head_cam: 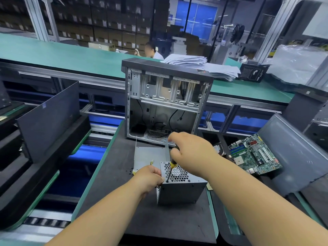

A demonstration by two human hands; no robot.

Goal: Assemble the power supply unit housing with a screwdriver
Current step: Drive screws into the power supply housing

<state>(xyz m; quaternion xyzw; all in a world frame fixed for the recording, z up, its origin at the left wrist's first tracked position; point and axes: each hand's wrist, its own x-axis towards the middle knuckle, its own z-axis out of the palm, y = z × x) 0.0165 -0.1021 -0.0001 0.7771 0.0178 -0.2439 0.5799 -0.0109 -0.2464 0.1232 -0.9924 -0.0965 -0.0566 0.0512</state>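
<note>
A grey power supply unit [181, 190] stands on the black mat, its honeycomb fan grille facing up. My left hand [150, 176] grips its left top edge. My right hand [190, 150] holds a screwdriver [170, 170] with a yellow-and-black handle, nearly upright, its tip at the front left corner of the grille face. A loose grey sheet-metal cover [150, 155] lies just behind the unit, with yellow wires beside it.
An open computer case [166, 96] stands upright behind the work spot. A green motherboard [255, 154] lies on a grey panel at the right. A dark side panel [48, 119] leans at the left. Small screws lie on the mat [113, 201]. A person sits far behind.
</note>
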